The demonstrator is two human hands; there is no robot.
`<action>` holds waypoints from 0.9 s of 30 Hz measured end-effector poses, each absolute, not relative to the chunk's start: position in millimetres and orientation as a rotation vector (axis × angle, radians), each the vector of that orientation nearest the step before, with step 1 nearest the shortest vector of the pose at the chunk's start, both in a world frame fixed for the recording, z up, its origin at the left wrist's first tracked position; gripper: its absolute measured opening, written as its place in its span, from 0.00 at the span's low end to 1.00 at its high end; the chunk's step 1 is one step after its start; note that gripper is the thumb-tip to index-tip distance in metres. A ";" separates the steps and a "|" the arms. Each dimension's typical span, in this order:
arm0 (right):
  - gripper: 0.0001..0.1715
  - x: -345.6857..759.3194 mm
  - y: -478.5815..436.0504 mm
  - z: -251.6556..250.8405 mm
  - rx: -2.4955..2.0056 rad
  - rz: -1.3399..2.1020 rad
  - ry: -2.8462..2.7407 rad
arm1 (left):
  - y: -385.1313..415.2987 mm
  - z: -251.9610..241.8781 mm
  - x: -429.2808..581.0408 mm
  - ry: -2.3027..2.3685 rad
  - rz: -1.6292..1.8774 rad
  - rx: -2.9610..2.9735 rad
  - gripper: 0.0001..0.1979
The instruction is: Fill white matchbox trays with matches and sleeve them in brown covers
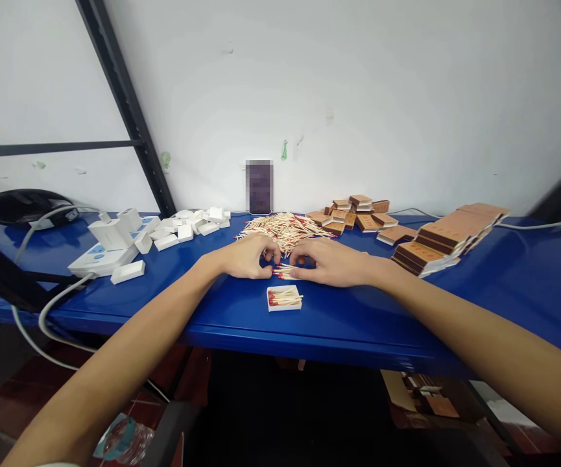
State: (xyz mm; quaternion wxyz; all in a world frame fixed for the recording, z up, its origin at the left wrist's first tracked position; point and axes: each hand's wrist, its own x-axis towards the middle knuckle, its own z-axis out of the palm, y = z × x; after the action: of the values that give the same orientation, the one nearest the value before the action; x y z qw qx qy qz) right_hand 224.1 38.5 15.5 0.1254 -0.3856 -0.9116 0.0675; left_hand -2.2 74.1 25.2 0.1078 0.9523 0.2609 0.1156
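My left hand (248, 256) is curled just above the blue tabletop, thumb and fingertips at the red heads of a small bunch of matchsticks (284, 271). From the other side my right hand (331, 261) closes its thumb and fingers on the same bunch near the plain ends. In front of both hands sits a white matchbox tray (285, 309), open at the top and partly filled with matchsticks, their red heads to the left. Right behind my hands lies a large loose heap of matchsticks (287, 227).
Several empty-looking white trays (192, 224) are piled at the back left, near white boxes (109, 240) and cables. Brown matchbox sleeves (358, 211) lie at the back right, beside stacked matchboxes (450, 237). A dark upright panel (261, 188) leans against the wall. A black shelf post (129, 110) rises on the left.
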 end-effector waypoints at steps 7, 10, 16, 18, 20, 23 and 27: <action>0.14 221.2 42.4 15.7 -1.105 0.252 -2.669 | 71.3 19.8 4.2 0.770 0.380 2.910 0.07; 0.10 219.4 44.6 13.3 -1.124 0.280 -2.640 | 70.0 21.9 3.7 0.794 0.351 2.952 0.08; 0.07 217.0 42.0 10.9 -1.097 0.226 -2.640 | 65.1 24.1 6.3 0.794 0.240 3.077 0.15; 0.07 216.0 40.8 11.4 -1.099 0.188 -2.650 | 65.2 21.8 7.6 0.750 0.212 3.119 0.15; 0.08 215.3 40.7 11.6 -1.097 0.116 -2.683 | 65.6 19.4 8.5 0.710 0.188 3.146 0.14; 0.13 215.0 42.1 10.6 -1.058 -0.016 -2.748 | 65.2 17.3 9.8 0.716 0.160 3.175 0.13; 0.15 214.9 42.7 7.0 -1.032 -0.087 -2.788 | 61.7 17.5 11.6 0.786 0.114 3.207 0.13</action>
State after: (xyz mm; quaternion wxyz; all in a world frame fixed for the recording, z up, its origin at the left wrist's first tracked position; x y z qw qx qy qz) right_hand 214.9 42.7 7.0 0.0837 -0.3457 -0.9341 -0.0292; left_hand 11.6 61.7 17.5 -0.0809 0.9675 0.2372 0.0344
